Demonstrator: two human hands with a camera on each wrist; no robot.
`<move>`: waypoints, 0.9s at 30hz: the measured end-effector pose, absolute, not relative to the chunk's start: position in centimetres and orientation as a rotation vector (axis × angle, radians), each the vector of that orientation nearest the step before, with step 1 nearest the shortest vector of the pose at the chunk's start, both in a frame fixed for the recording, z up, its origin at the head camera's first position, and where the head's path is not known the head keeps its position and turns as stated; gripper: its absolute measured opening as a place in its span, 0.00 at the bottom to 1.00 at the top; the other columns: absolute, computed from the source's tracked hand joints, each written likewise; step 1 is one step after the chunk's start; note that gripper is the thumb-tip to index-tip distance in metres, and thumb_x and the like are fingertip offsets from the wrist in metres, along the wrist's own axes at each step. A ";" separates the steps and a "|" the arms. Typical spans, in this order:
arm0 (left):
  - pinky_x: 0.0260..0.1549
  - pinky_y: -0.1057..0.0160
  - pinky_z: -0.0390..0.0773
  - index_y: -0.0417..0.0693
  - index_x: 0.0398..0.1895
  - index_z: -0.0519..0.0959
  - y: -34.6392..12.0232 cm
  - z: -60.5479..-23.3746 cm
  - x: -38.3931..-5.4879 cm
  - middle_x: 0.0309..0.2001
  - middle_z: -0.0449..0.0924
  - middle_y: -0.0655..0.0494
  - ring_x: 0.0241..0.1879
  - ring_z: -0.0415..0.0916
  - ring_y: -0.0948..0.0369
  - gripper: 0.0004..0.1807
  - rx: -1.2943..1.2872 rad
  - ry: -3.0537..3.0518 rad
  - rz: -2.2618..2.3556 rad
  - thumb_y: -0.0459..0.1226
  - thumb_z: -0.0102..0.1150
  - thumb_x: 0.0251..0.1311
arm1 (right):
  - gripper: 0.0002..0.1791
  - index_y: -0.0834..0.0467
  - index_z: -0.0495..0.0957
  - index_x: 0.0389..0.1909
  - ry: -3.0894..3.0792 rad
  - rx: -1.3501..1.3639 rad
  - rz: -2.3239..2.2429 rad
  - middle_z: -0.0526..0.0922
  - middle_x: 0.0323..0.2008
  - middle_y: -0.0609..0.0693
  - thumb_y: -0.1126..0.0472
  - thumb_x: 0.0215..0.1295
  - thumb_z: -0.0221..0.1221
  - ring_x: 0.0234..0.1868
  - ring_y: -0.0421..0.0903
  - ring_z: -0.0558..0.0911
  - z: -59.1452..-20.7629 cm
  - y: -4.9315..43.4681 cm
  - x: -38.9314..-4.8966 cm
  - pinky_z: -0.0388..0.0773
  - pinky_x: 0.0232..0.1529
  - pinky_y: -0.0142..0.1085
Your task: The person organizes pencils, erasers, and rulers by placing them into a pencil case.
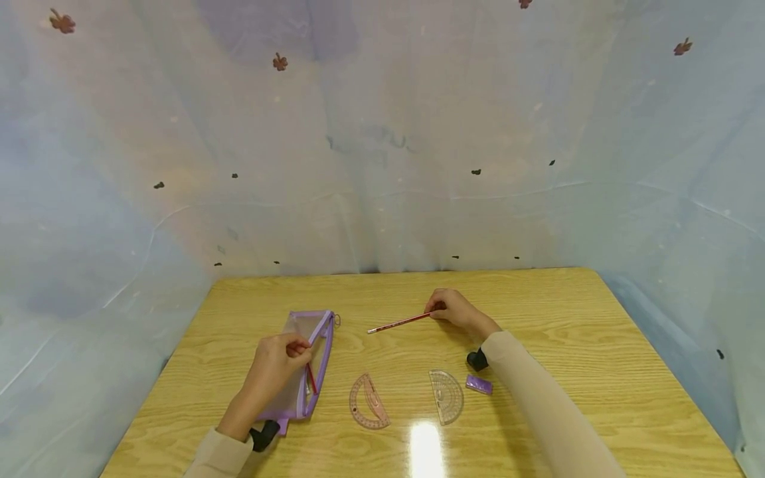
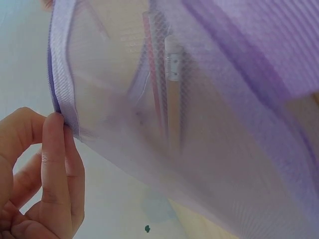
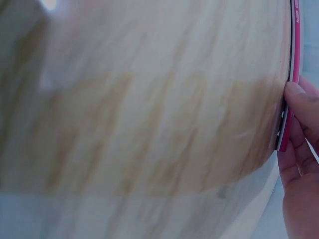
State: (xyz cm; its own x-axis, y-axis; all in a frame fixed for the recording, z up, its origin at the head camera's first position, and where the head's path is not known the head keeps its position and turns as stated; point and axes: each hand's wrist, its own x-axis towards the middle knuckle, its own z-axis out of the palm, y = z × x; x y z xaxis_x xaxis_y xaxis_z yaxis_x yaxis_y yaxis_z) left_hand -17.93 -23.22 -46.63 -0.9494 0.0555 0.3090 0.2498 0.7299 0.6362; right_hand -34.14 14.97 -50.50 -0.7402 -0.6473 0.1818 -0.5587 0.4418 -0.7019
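My left hand (image 1: 271, 365) pinches the zip edge of a see-through mesh pencil case (image 1: 301, 392) with purple trim, lifting that side so its mouth gapes. Inside the case, the left wrist view shows a pencil (image 2: 173, 99) with a metal band and an eraser end, beside a thin red strip (image 2: 152, 69). Between thumb and fingers, my right hand (image 1: 459, 311) holds a dark red pencil (image 1: 399, 323) by one end. Its pale end points left toward the case, over the table. Close up in the right wrist view, the thumb presses on the pencil's side.
A pinkish protractor (image 1: 360, 405) and a clear protractor (image 1: 446, 397) lie on the wood-grain table (image 1: 538, 411) between the arms. A purple eraser (image 1: 479, 384) sits beside the right forearm. Pale patterned cloth (image 1: 382, 219) hangs behind the table's far edge.
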 end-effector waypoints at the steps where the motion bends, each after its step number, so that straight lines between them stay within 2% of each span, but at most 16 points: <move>1: 0.23 0.69 0.79 0.41 0.26 0.85 -23.2 -46.6 -17.9 0.23 0.80 0.60 0.24 0.77 0.66 0.05 -0.240 -2.663 -1.034 0.25 0.69 0.50 | 0.04 0.70 0.83 0.37 2.568 -1.065 -1.186 0.80 0.37 0.61 0.75 0.64 0.61 0.38 0.55 0.79 -50.4 14.9 -34.0 0.77 0.40 0.38; 7: 0.24 0.69 0.79 0.41 0.27 0.85 -23.2 -46.4 -17.8 0.23 0.80 0.60 0.24 0.78 0.66 0.04 -0.233 -2.664 -1.024 0.25 0.69 0.50 | 0.04 0.68 0.83 0.38 2.562 -1.061 -1.170 0.80 0.37 0.59 0.75 0.64 0.61 0.39 0.52 0.80 -50.4 15.0 -33.9 0.79 0.42 0.40; 12: 0.24 0.69 0.79 0.39 0.27 0.85 -23.2 -46.3 -17.6 0.23 0.80 0.60 0.25 0.78 0.65 0.03 -0.225 -2.676 -1.046 0.25 0.70 0.51 | 0.04 0.68 0.82 0.37 2.574 -1.084 -1.149 0.80 0.36 0.58 0.75 0.64 0.61 0.37 0.50 0.79 -50.4 14.9 -34.0 0.79 0.40 0.38; 19: 0.24 0.69 0.79 0.42 0.27 0.85 -23.3 -46.3 -17.6 0.24 0.80 0.60 0.25 0.78 0.64 0.04 -0.201 -2.687 -1.057 0.27 0.71 0.52 | 0.04 0.68 0.82 0.38 2.584 -1.079 -1.129 0.80 0.37 0.58 0.75 0.64 0.60 0.38 0.50 0.80 -50.4 14.9 -33.8 0.80 0.41 0.38; 27: 0.24 0.69 0.79 0.39 0.27 0.85 -23.3 -46.2 -17.5 0.24 0.80 0.59 0.25 0.77 0.64 0.02 -0.187 -2.692 -1.068 0.27 0.70 0.52 | 0.04 0.67 0.83 0.38 2.604 -1.071 -1.109 0.80 0.36 0.56 0.74 0.64 0.61 0.37 0.48 0.79 -50.5 14.9 -33.8 0.78 0.39 0.37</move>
State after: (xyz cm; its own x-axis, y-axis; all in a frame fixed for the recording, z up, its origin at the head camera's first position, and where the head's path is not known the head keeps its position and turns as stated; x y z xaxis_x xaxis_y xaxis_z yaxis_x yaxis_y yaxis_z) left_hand -17.48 -23.28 -46.18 -0.9632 0.0306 0.2669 0.2052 0.7247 0.6578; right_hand -33.80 14.90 -50.54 -0.7438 -0.6490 0.1597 -0.5648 0.4826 -0.6694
